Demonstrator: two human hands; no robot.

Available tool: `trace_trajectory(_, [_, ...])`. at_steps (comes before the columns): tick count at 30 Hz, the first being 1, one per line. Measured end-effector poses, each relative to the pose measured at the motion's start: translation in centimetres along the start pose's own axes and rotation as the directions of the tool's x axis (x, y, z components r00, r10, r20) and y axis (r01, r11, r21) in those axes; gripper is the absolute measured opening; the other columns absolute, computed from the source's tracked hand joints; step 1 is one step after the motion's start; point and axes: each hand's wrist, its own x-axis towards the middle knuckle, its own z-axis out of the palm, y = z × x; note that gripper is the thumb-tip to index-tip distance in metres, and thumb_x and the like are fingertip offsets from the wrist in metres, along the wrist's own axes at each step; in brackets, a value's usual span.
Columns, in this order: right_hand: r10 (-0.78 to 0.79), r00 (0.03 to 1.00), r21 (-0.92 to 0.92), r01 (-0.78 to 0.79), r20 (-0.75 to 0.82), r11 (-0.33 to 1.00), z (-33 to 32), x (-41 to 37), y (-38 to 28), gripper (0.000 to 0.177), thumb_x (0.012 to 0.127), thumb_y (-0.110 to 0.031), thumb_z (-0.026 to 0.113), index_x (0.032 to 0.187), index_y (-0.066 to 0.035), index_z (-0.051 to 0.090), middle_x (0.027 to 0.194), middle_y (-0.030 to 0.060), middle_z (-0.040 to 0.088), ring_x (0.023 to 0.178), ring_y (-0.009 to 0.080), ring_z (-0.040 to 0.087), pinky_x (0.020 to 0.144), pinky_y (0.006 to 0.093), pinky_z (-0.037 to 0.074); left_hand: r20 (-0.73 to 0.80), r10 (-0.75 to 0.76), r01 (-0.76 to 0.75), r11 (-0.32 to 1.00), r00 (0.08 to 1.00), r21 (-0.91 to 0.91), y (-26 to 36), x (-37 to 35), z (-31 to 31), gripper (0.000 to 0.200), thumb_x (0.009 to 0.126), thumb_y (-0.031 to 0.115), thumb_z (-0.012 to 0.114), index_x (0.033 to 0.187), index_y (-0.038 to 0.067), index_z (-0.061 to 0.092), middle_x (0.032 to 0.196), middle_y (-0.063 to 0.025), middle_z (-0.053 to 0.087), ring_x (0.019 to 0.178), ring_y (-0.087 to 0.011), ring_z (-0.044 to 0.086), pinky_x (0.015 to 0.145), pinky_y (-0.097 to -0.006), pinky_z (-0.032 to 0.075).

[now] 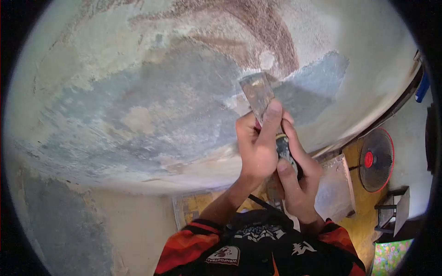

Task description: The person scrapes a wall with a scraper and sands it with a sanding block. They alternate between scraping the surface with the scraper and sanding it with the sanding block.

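A scraper with a wide, stained metal blade (258, 95) lies against a large curved wall surface (184, 92), its edge on a patchy grey and brown area. My left hand (260, 147) is closed around the scraper near the base of the blade, thumb along the blade. Lower down, my right hand (299, 179) is wrapped round the dark, paint-marked handle (284, 149). Reddish-brown rough marks (271, 32) run across the surface above the blade. Grey patches spread to both sides of it.
A black fan with a red rim and hub (369, 159) stands at the right. Beside it are a pale panel (332, 186), a dark metal rack (391, 211) and a floral cloth (390, 257). A blue object (422, 87) is at the upper right.
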Motion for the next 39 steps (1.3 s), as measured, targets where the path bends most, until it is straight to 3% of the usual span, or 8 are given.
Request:
trace_trajectory(6, [0.087,0.996,0.126,-0.084,-0.014,0.988,0.6,0.7,0.6,0.052,0.085,-0.002,0.051,0.135,0.009,0.045,0.128,0.026,0.057,0.118,0.0219,0.055,0.1,0.0336,0.04,-0.021,0.125,-0.122,0.987,0.992,0.104,-0.7,1.0,-0.2,0.036,0.099,0.025,0.053,0.074,0.001,0.064,0.065,0.0006,0.058,0.059,-0.0059,0.051,0.054,-0.0223,0.039])
trace_trajectory(17, [-0.054,0.998,0.012,0.054,-0.031,0.998,0.2,0.5,0.4,0.053,0.085,0.001,0.05,0.137,0.008,0.043,0.128,0.0258,0.057,0.121,0.0201,0.053,0.1,0.0315,0.04,0.004,0.064,-0.064,0.993,0.998,0.094,-0.5,1.0,-0.6,0.036,0.099,0.024,0.054,0.074,0.001,0.064,0.065,0.0001,0.06,0.06,-0.0053,0.052,0.055,-0.0221,0.04])
trace_trajectory(20, [0.105,0.994,0.106,-0.108,0.035,0.988,-0.2,0.6,-0.5,0.053,0.084,0.0,0.051,0.137,0.006,0.045,0.121,0.025,0.061,0.115,0.0183,0.056,0.098,0.0312,0.041,-0.008,-0.019,0.019,0.999,1.0,0.048,-0.6,0.6,-0.8,0.035,0.099,0.021,0.054,0.075,-0.002,0.064,0.067,-0.0014,0.061,0.06,-0.0061,0.053,0.055,-0.0228,0.041])
trace_trajectory(24, [0.181,0.983,0.066,-0.182,0.024,0.981,0.0,-0.7,-0.3,0.054,0.085,-0.001,0.053,0.138,0.003,0.046,0.11,0.0223,0.066,0.099,0.0135,0.059,0.087,0.0288,0.046,0.0,0.026,-0.026,0.997,1.0,0.07,-0.9,-0.1,-1.0,0.035,0.099,0.021,0.055,0.075,-0.002,0.064,0.066,-0.0014,0.06,0.06,-0.006,0.053,0.055,-0.0227,0.041])
trace_trajectory(28, [0.121,0.993,0.057,-0.121,-0.002,0.991,0.5,1.2,-0.8,0.054,0.085,-0.001,0.054,0.138,0.003,0.046,0.11,0.0219,0.066,0.096,0.0126,0.06,0.085,0.028,0.047,0.029,0.062,-0.064,0.996,0.998,0.068,0.8,1.7,-0.7,0.035,0.099,0.022,0.055,0.075,-0.001,0.064,0.065,-0.0007,0.06,0.06,-0.0055,0.052,0.055,-0.0224,0.04])
trace_trajectory(32, [-0.094,0.996,-0.061,0.094,0.011,0.994,0.2,0.8,1.0,0.055,0.086,-0.001,0.052,0.139,0.005,0.042,0.117,0.0219,0.064,0.092,0.013,0.06,0.081,0.0278,0.048,0.006,0.013,-0.013,0.996,1.0,0.085,-1.1,0.6,-1.3,0.036,0.099,0.027,0.055,0.075,0.001,0.064,0.066,-0.0001,0.06,0.06,-0.0057,0.053,0.055,-0.0224,0.04])
trace_trajectory(35, [-0.138,0.99,-0.114,0.139,0.016,0.984,0.0,1.1,0.6,0.055,0.086,0.0,0.05,0.14,0.006,0.04,0.124,0.0236,0.06,0.096,0.014,0.059,0.084,0.0291,0.048,0.009,0.024,-0.025,0.992,1.0,0.121,-0.3,1.0,-1.1,0.035,0.098,0.027,0.056,0.076,0.001,0.065,0.068,-0.0008,0.061,0.061,-0.0064,0.054,0.057,-0.0227,0.041])
trace_trajectory(39, [0.032,0.998,0.061,-0.036,0.051,0.998,0.4,1.0,-0.2,0.055,0.087,-0.001,0.049,0.141,0.006,0.038,0.133,0.0274,0.053,0.12,0.0236,0.056,0.093,0.032,0.046,0.032,0.025,-0.031,0.977,0.999,0.209,-0.4,1.3,-2.1,0.032,0.096,0.027,0.058,0.079,0.002,0.066,0.069,-0.0016,0.063,0.062,-0.0071,0.056,0.058,-0.0237,0.043])
